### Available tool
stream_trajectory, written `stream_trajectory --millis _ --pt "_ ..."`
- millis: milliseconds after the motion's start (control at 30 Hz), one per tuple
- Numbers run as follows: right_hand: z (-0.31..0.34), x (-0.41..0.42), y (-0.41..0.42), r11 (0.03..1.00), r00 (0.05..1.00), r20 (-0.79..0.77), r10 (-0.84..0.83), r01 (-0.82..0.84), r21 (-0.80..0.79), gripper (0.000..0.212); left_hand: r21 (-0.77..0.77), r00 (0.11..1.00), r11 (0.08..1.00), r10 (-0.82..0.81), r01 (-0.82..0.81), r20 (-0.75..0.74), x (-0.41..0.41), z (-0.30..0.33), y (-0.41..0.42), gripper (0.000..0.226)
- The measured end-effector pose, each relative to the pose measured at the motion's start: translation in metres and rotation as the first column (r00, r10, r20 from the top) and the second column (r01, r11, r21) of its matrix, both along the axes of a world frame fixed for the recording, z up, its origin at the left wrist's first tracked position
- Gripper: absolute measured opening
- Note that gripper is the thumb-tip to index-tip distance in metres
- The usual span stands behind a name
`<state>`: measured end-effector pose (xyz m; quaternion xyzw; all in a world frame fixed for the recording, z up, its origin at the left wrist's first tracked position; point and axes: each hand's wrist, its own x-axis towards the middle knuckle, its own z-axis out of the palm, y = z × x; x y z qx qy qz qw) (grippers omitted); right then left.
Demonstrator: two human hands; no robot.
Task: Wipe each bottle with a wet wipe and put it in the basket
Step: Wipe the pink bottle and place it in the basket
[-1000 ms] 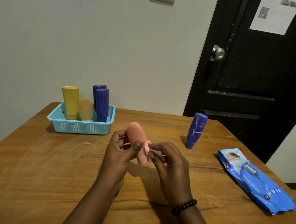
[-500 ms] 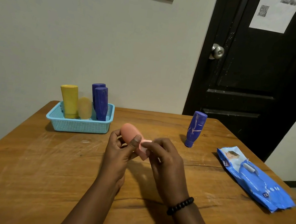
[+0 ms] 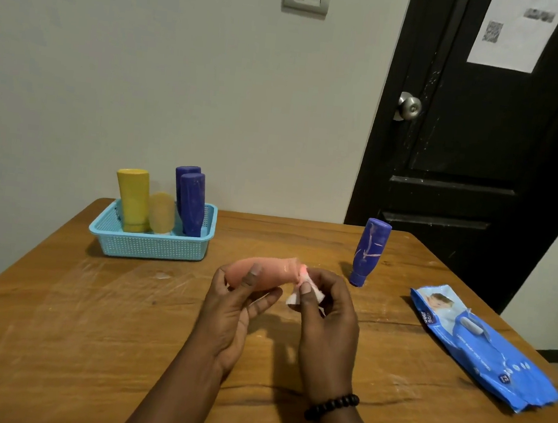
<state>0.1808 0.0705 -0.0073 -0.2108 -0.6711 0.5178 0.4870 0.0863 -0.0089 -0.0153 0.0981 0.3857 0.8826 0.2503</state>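
— What were you doing with the pink bottle (image 3: pixel 266 274) at that point?

— Wiping its cap end. I had it lying nearly level above the table (image 3: pixel 54 308), in front of the basket (image 3: pixel 150 247) and a little to its right. My left hand (image 3: pixel 236 305) held the body, thumb across the top and fingers curled underneath. My right hand (image 3: pixel 323 314) pinched the wet wipe (image 3: pixel 296 297) against the cap, fingertips bunched round it.

— How would you do that step well?

— I'd judge the trick was to turn the bottle with the left hand and keep the wipe pressed on, so the whole neck got covered, then run the wipe back along the body. A light grip, I think, since a smooth damp bottle could slip.

— And your arms?

— Both forearms came in from the near edge and met over the middle of the table, palms turned toward each other.

— What was left?

— A blue bottle (image 3: pixel 368 251) stood cap-down, well to the right of the basket. In the basket stood a yellow bottle (image 3: pixel 132 199), a small pale one (image 3: pixel 161 212) and two blue ones (image 3: pixel 190 202). The wipes pack (image 3: pixel 483 350) lay far right of the basket.
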Motion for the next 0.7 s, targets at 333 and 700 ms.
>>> stream_trajectory --millis 333,700 --pt "0.021 0.014 0.020 0.984 0.990 0.055 0.127 -0.133 0.120 0.022 -0.445 0.698 0.869 -0.180 -0.218 -0.693 0.012 0.006 -0.008 0.045" --pt "0.042 0.016 0.017 0.854 0.981 0.187 -0.059 -0.048 0.517 0.024 -0.321 0.414 0.719 -0.050 -0.617 -0.909 0.011 -0.005 -0.001 0.048"
